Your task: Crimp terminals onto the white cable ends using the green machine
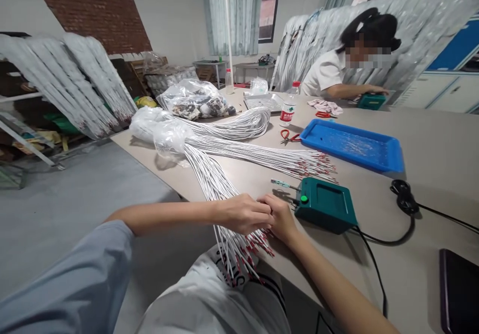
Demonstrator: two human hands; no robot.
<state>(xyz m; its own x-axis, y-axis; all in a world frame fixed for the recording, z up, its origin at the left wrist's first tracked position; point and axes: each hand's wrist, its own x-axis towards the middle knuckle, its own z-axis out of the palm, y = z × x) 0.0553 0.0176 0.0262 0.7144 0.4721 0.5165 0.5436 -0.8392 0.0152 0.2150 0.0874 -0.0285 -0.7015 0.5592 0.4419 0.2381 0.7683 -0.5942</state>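
Observation:
My left hand (243, 214) is closed, its fingers curled and lying over a bundle of white wires (209, 174) with red-marked ends. Fingertip to fingertip with it, my right hand (280, 217) is closed in a pinch. Whatever the two hands hold between them is hidden by the fingers. Below them the wire ends fan out over the table edge toward my lap. Just right of my hands sits a green box-shaped device (325, 204) with a green button and prongs on its left side, pointing toward the wires.
More white wires (262, 157) and a looped coil (239, 124) lie behind. Beyond the device are a blue tray (352, 144), red-handled pliers (290, 137) and a bottle (289, 107). A black cord (404, 196) and phone (458, 289) lie right. A co-worker (333, 69) sits across the table.

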